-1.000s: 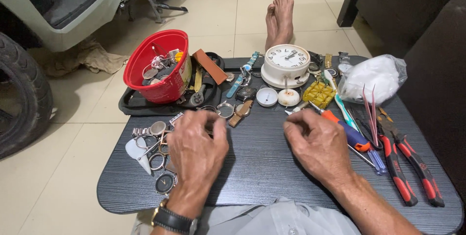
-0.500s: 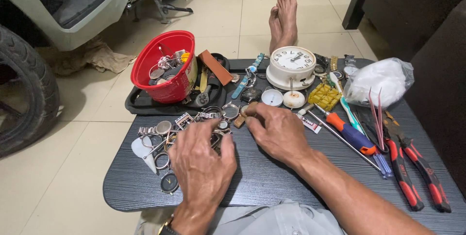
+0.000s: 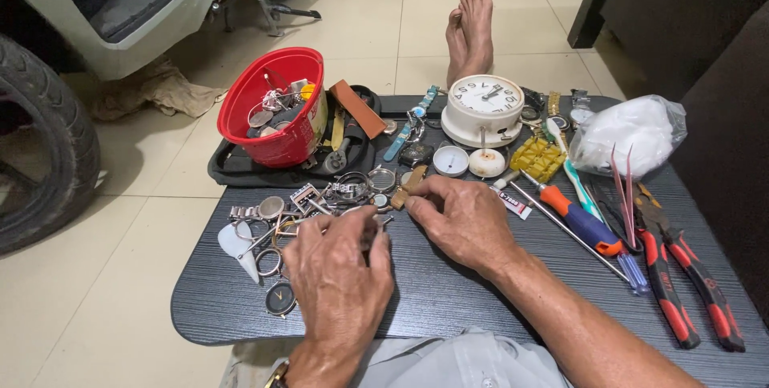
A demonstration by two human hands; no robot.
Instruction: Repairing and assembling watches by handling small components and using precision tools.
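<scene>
Nearest, the left hand (image 3: 336, 276) lay knuckles-up on the dark table (image 3: 448, 292), its fingers curled together onto a small metal watch part (image 3: 375, 218) that they mostly hid. Just right of it, the right hand (image 3: 465, 216) had thumb and forefinger pinched on a small brown piece (image 3: 410, 185).

Work like this probably went best with both wrists braced on the table and a light pinch.

The piece looked short and tan, lying among loose watch cases (image 3: 352, 189). Farther off stood a red bowl (image 3: 276, 108) and a white clock (image 3: 483, 108).
</scene>
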